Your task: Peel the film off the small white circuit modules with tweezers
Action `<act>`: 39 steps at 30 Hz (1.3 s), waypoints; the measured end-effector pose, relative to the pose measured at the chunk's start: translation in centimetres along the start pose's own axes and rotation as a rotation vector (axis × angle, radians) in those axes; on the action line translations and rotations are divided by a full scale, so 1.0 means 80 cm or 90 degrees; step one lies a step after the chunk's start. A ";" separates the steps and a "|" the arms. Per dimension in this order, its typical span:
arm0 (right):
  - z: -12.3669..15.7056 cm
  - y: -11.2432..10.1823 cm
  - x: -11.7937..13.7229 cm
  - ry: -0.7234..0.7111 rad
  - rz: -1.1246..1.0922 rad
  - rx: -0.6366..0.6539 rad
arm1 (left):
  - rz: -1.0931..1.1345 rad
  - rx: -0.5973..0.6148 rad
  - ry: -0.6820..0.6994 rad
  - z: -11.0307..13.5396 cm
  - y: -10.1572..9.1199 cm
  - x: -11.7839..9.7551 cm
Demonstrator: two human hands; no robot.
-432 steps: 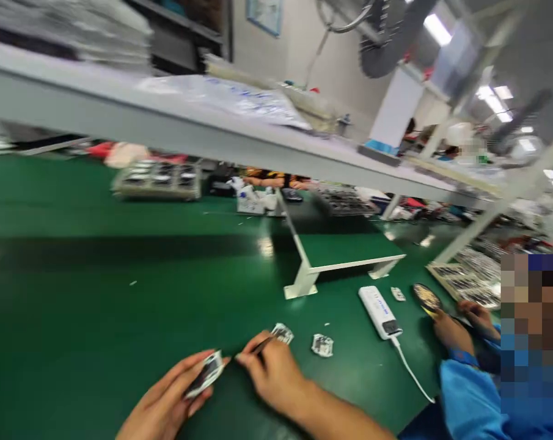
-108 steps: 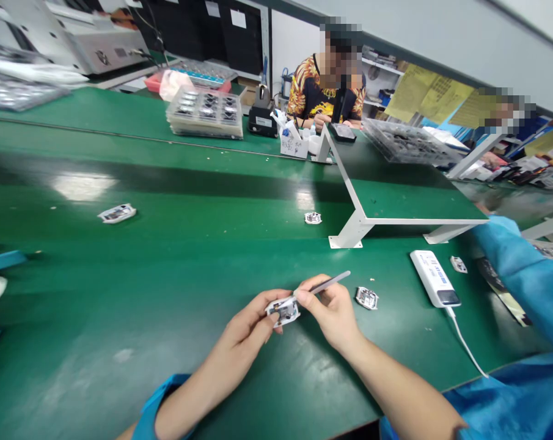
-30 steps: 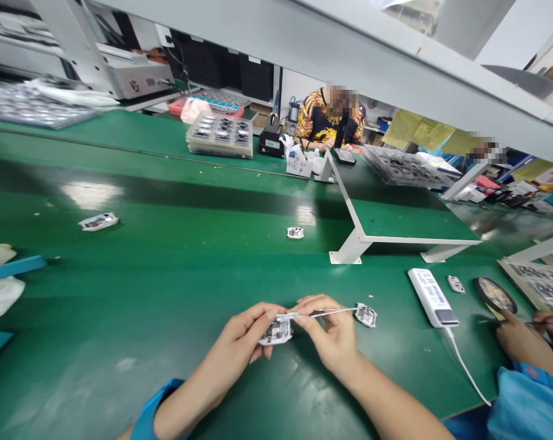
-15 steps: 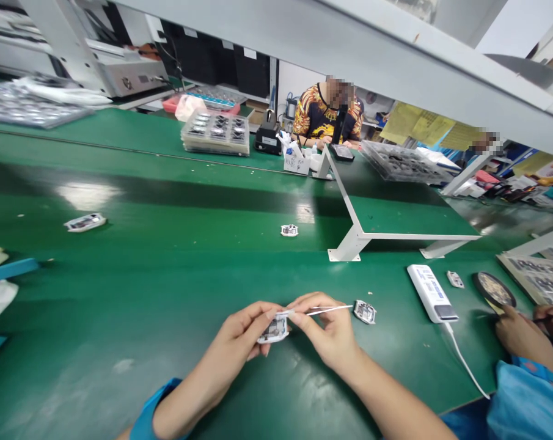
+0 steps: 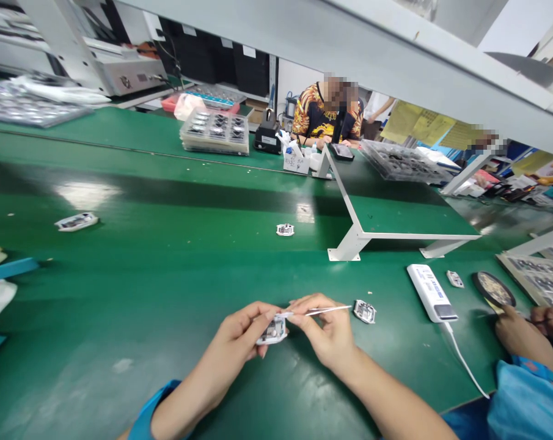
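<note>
The left hand (image 5: 233, 337) grips a small white-and-silver electronic module (image 5: 271, 332) between its fingers (image 5: 267, 314), over the green desk (image 5: 120, 275). The right hand (image 5: 324, 330) is at the module's 3 o'clock, its fingers (image 5: 303, 300) clenched on slim steel tweezers (image 5: 329, 310), whose tip reaches the module's top edge. A second module (image 5: 364, 311) lies on the desk at the right hand's 2 o'clock; a white power bank (image 5: 432, 293) lies further out at 3 o'clock.

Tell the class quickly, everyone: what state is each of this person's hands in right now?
Left hand: closed, holding a small white circuit module.
Right hand: closed, holding a slim pointed tool.
</note>
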State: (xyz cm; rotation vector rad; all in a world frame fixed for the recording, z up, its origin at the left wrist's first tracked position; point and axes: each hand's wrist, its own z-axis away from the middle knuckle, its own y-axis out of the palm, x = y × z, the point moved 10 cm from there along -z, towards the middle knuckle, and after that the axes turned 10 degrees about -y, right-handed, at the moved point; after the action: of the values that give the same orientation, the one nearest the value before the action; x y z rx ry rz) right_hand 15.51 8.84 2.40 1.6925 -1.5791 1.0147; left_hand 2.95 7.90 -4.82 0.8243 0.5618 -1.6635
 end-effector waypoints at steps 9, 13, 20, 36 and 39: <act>-0.002 -0.006 -0.001 0.029 0.010 -0.026 | -0.007 0.035 0.043 0.002 0.004 -0.008; 0.000 -0.007 -0.002 0.021 0.022 -0.034 | -0.024 0.032 0.050 0.002 0.005 -0.008; -0.001 0.001 0.019 -0.092 0.067 0.018 | 0.008 0.018 0.048 0.002 0.002 -0.008; 0.001 -0.002 0.020 -0.113 0.053 -0.021 | 0.034 0.053 0.065 0.007 0.008 -0.011; 0.001 -0.003 0.013 -0.104 0.083 -0.012 | 0.092 0.101 0.139 0.002 0.014 -0.015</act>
State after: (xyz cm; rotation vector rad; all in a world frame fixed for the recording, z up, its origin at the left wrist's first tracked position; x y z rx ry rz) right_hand 15.73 8.24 3.25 1.7156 -1.8177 0.9413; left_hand 4.13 8.24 -3.73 1.1460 0.5116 -1.5086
